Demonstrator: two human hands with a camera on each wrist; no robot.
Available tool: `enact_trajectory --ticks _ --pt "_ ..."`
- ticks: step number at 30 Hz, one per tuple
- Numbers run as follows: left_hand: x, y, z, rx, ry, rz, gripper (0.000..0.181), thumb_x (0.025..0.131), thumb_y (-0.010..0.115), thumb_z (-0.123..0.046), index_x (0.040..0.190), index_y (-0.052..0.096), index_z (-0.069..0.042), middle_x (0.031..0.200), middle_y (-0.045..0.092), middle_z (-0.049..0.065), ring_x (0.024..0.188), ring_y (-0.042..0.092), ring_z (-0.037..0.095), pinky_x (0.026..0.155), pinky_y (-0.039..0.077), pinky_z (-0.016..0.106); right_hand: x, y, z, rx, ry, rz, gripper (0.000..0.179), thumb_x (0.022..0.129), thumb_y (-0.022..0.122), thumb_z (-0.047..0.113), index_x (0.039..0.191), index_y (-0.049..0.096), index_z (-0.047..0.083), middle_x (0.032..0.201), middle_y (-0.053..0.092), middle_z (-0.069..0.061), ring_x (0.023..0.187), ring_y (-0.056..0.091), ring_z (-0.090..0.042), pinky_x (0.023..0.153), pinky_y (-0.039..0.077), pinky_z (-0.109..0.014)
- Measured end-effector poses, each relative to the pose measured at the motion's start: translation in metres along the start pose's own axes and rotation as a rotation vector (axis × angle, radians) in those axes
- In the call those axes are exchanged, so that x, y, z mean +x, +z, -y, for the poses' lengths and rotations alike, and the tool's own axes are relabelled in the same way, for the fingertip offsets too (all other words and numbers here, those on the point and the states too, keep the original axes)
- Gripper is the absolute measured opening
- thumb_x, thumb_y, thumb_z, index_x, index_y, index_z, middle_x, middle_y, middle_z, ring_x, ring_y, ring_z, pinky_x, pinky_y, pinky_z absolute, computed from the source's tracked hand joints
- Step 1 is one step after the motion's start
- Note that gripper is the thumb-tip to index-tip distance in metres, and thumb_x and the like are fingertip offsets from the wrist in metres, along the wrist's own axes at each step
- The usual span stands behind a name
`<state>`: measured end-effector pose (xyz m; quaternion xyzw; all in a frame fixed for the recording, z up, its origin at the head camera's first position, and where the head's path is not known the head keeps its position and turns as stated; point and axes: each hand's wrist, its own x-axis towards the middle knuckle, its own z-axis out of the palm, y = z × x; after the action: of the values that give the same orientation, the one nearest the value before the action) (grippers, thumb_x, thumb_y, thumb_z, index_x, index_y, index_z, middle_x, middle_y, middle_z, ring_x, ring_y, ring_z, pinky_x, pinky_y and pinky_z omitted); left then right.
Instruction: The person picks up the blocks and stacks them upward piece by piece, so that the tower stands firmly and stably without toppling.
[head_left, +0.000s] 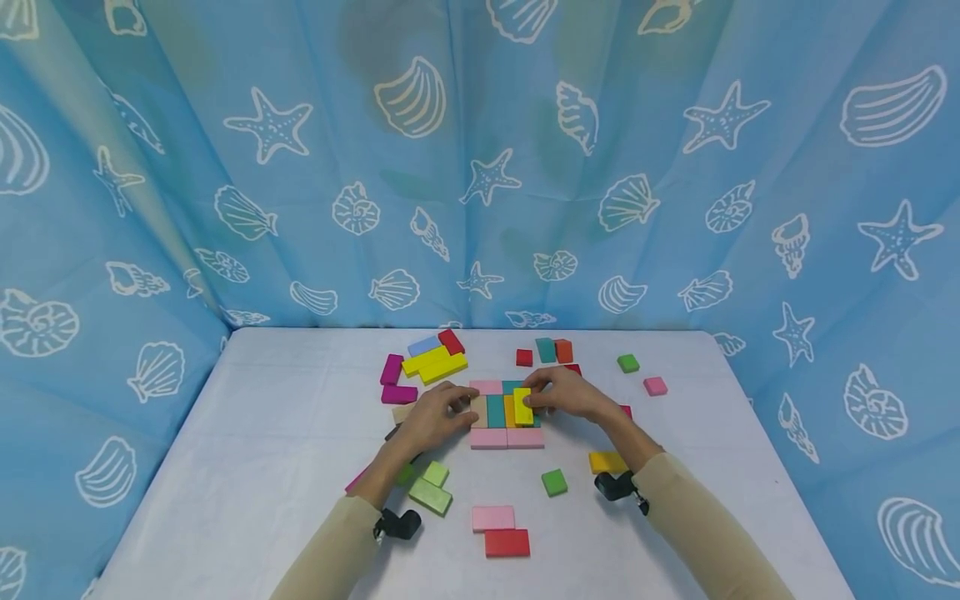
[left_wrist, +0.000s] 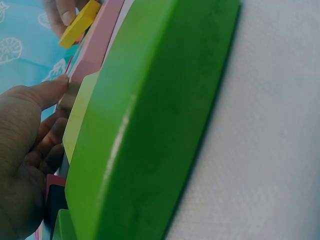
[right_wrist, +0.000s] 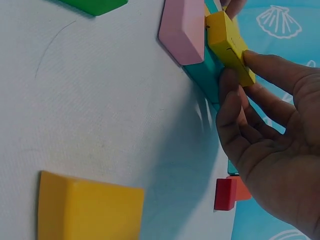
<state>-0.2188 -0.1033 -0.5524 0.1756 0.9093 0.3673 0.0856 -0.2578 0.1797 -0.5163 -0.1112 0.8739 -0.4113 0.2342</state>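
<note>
My right hand (head_left: 566,393) pinches a yellow block (head_left: 522,407) between thumb and fingers, over the right part of a flat arrangement of blocks. In the right wrist view that yellow block (right_wrist: 231,47) is tilted above a teal block (right_wrist: 204,80) and beside a pink block (right_wrist: 182,30). At the arrangement's left edge, my left hand (head_left: 438,417) holds a beige block (head_left: 480,412) with thumb and fingertip. A teal block (head_left: 496,412) and an orange-yellow block (head_left: 509,410) lie between the hands, with pink blocks (head_left: 489,438) along the near side.
Yellow blocks (head_left: 444,368) and magenta blocks (head_left: 399,394) lie back left. Light green blocks (head_left: 431,495) are by the left forearm. A pink block (head_left: 492,518) and red block (head_left: 507,543) lie in front, a green block (head_left: 554,482) nearer the right forearm. A shell-patterned curtain (head_left: 480,167) stands behind.
</note>
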Motion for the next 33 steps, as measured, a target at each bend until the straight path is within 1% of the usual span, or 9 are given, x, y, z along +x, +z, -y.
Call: enact_trajectory --ticks 6,14,33 --pt "0.0001 0.0001 0.0003 0.011 0.01 -0.002 0.045 0.093 0.072 -0.036 0.136 0.063 -0.024 0.111 0.063 -0.006 0.098 0.058 0.01 0.087 0.052 0.027 0.0008 0.0009 -0.0019 0.015 -0.012 -0.006 0.027 0.091 0.075 0.022 0.115 0.07 0.012 0.099 0.063 -0.005 0.082 0.061 -0.022 0.072 0.054 -0.031" --pt "0.0006 -0.0001 -0.0001 0.017 0.004 -0.007 0.045 0.093 0.073 -0.035 0.136 0.063 -0.024 0.112 0.063 -0.005 0.098 0.057 0.011 0.087 0.052 0.027 0.0021 0.0009 -0.003 0.0 -0.007 -0.015 0.028 0.09 0.076 0.024 0.115 0.071 0.013 0.098 0.062 -0.005 0.082 0.06 -0.022 0.072 0.053 -0.03" --pt "0.0004 0.0013 0.0011 0.014 0.01 -0.012 0.045 0.093 0.073 -0.036 0.136 0.064 -0.024 0.111 0.063 -0.005 0.098 0.058 0.01 0.087 0.053 0.027 0.0 -0.0009 -0.0031 0.007 -0.023 0.002 0.029 0.09 0.076 0.025 0.116 0.069 0.012 0.099 0.062 -0.006 0.084 0.061 -0.022 0.075 0.054 -0.031"
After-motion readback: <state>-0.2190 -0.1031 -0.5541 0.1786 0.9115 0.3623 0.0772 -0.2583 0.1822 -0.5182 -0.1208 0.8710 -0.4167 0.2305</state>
